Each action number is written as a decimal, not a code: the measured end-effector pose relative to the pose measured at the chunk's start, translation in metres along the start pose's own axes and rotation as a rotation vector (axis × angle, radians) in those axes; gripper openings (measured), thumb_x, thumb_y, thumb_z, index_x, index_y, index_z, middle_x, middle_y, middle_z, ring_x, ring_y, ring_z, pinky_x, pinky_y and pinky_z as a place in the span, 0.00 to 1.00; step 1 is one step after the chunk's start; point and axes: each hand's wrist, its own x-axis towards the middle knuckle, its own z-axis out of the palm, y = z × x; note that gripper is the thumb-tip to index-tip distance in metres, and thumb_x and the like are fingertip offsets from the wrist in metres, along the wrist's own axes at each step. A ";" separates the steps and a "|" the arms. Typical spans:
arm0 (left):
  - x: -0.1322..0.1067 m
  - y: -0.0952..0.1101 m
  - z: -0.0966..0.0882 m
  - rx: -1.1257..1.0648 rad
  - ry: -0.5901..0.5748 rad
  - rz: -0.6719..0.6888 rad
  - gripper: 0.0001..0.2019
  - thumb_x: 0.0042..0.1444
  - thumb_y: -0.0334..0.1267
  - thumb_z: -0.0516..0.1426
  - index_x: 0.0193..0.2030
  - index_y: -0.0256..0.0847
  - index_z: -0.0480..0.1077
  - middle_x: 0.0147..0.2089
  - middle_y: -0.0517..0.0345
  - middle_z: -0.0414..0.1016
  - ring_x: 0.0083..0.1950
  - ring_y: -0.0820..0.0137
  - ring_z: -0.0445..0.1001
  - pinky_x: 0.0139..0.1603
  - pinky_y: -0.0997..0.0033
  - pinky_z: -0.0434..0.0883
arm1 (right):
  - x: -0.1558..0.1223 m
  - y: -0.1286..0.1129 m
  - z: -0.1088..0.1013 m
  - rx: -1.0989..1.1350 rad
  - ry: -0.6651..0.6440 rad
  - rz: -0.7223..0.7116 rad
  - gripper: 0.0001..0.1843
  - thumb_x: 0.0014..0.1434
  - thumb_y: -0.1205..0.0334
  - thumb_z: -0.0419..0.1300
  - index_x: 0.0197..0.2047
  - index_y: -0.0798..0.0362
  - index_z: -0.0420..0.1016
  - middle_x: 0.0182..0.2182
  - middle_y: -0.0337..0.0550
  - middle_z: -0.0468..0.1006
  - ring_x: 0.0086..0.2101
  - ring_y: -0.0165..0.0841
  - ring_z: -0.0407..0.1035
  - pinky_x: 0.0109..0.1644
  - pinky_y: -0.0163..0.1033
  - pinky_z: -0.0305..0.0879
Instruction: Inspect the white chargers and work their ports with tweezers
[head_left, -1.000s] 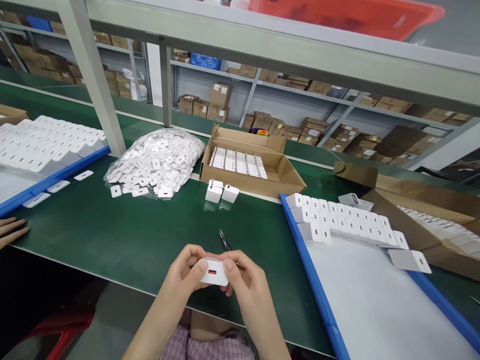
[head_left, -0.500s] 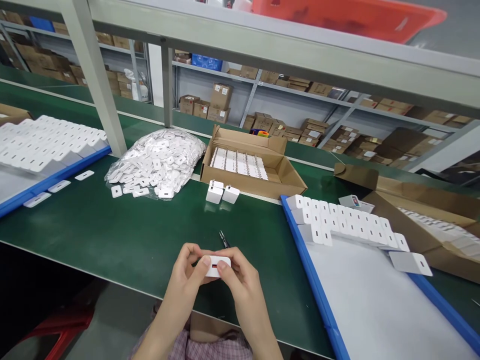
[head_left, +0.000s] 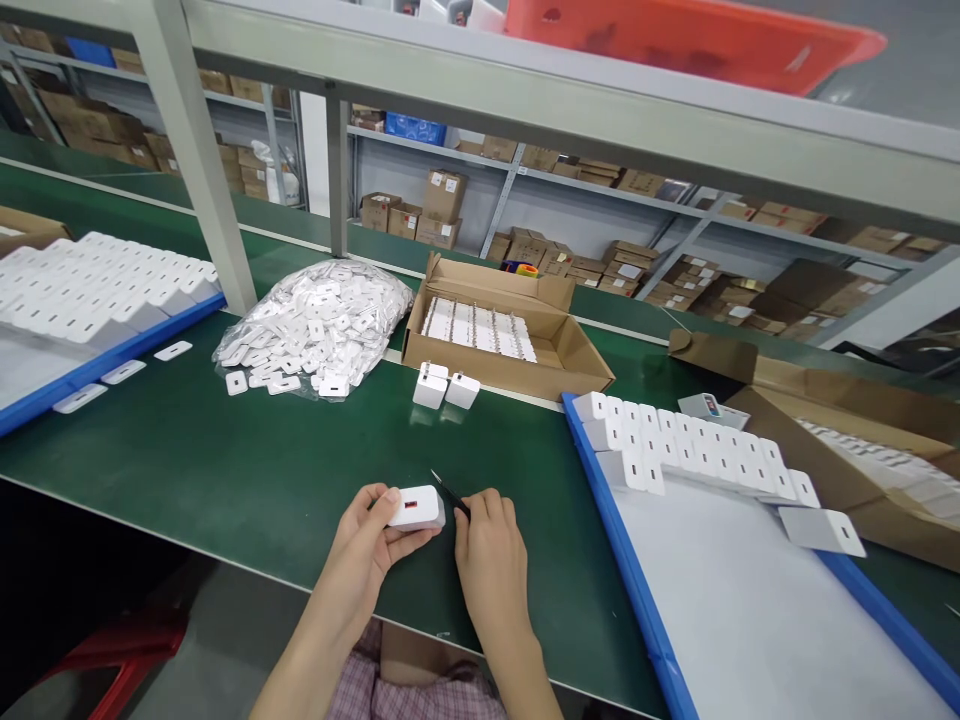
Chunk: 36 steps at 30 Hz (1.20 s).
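Note:
Near the front of the green table, my left hand (head_left: 369, 540) grips a white charger housing (head_left: 417, 508) with a red-and-dark USB slot facing up. To its right, my right hand (head_left: 491, 545) has its fingers closed on the dark handle of tweezers (head_left: 448, 492), whose pointed tip is directed away to the upper left. Beyond the hands stand two white chargers (head_left: 430, 386) with metal prongs. A clear bag (head_left: 319, 325) full of white face plates lies behind them to the left.
An open cardboard box (head_left: 510, 372) holds rows of white parts. On the right, a blue-edged tray (head_left: 757, 600) carries rows of white chargers beside another carton (head_left: 840, 440). Another blue-edged tray (head_left: 45, 395) is at the left. A metal frame post (head_left: 199, 160) rises from the table.
My right hand has let go of the charger and moved right onto the tweezers. My left hand keeps the charger, now shifted slightly left and tilted.

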 end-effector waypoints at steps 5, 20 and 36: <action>0.004 -0.002 -0.004 -0.039 0.006 -0.010 0.20 0.47 0.47 0.66 0.35 0.40 0.61 0.37 0.51 0.80 0.41 0.58 0.81 0.48 0.58 0.76 | -0.003 -0.009 -0.039 0.233 -0.027 0.052 0.07 0.63 0.60 0.52 0.35 0.52 0.68 0.25 0.39 0.75 0.23 0.31 0.72 0.27 0.32 0.69; -0.014 0.008 -0.001 0.262 0.086 0.280 0.20 0.47 0.49 0.64 0.36 0.42 0.60 0.38 0.56 0.78 0.39 0.64 0.79 0.40 0.66 0.73 | -0.015 -0.056 -0.096 -0.204 0.080 -0.441 0.19 0.65 0.70 0.48 0.24 0.54 0.69 0.16 0.34 0.66 0.16 0.27 0.56 0.22 0.35 0.47; -0.018 -0.001 -0.006 0.306 0.016 0.274 0.17 0.55 0.50 0.59 0.30 0.42 0.58 0.38 0.59 0.76 0.41 0.69 0.74 0.41 0.69 0.75 | -0.006 -0.068 -0.094 -0.240 0.068 -0.496 0.19 0.60 0.76 0.47 0.20 0.53 0.64 0.14 0.35 0.62 0.16 0.28 0.52 0.21 0.36 0.42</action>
